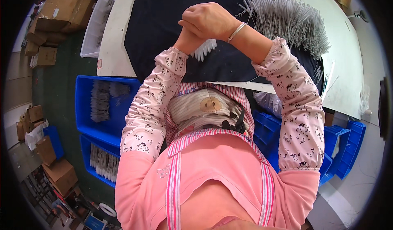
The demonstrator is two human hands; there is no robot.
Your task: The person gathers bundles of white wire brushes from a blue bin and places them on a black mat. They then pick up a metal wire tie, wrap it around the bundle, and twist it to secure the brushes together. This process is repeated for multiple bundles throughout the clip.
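Left hand (189, 39) grips a small fan of white strips (204, 49), which spreads toward the body just under the wrist. Right hand (208, 20) lies clenched over the left; whether it also pinches strips, cannot tell. The grey strip pile (292, 23) lies farther right on the black mat (159, 21), nearer the right hand.

A cloth mat (163, 37) lay on the table (348, 45). On the mat, a large pile of thin rods (290, 21) lay to the right of both hands. The right hand (208, 20) rested over the left hand (189, 39), and a small bundle of strips (204, 49) lay just under them. Two bins (84, 107) with more rods stood on the floor left of the person, with cardboard boxes (61, 9) further left.
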